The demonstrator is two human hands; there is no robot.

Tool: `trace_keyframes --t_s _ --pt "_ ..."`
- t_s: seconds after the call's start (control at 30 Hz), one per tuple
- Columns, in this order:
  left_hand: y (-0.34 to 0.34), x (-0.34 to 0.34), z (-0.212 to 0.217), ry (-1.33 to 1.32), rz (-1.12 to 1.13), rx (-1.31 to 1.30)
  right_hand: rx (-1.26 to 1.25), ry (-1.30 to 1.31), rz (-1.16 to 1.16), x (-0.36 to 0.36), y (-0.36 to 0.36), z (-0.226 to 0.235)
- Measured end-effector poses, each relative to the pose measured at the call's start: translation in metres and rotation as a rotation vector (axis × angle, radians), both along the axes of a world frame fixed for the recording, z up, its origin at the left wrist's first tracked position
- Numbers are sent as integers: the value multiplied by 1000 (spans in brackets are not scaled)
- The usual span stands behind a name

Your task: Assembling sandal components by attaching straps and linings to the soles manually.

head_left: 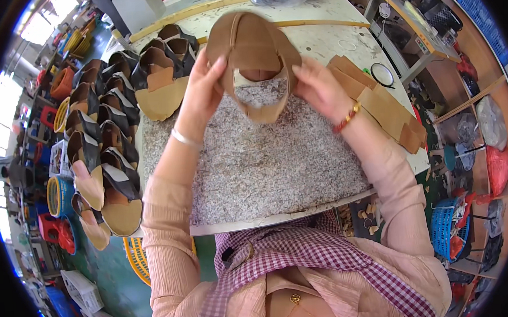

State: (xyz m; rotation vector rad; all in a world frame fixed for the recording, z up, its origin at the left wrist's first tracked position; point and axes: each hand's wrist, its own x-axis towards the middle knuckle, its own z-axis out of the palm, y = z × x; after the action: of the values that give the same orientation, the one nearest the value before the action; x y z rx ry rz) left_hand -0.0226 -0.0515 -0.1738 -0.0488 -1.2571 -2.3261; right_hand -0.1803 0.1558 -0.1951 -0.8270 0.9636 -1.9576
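Near edge: grey speckled stone slab (pixel 266 163) lies on the white bench (pixel 328 40), its front part bare.
Left hand (pixel 201 89): grips the left rim of the tan leather shoe upper (pixel 252 49).
Right hand (pixel 319 89): pinches the upper's right rim; hands apart, upper raised above the slab's far edge.
Left margin: rows of brown-and-black shoe uppers (pixel 106 137) overhang the bench side.
Right margin: stacked tan leather strips (pixel 377 103) near the edge.

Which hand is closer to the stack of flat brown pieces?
Right. The right hand holds the brown shoe upper just beside the stack of flat brown pieces. The left hand holds the upper's other side, farther away.
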Motion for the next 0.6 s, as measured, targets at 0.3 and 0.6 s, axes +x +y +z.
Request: trace_keyframes --t_s 0.3,0.6 --pt "-94 -82 -61 -593 815 -983 370 1291 -964 -60 -56 -27" --pt "-113 -34 -32 -1000 1468 -1320 792 1906 -400 -25 -95 3"
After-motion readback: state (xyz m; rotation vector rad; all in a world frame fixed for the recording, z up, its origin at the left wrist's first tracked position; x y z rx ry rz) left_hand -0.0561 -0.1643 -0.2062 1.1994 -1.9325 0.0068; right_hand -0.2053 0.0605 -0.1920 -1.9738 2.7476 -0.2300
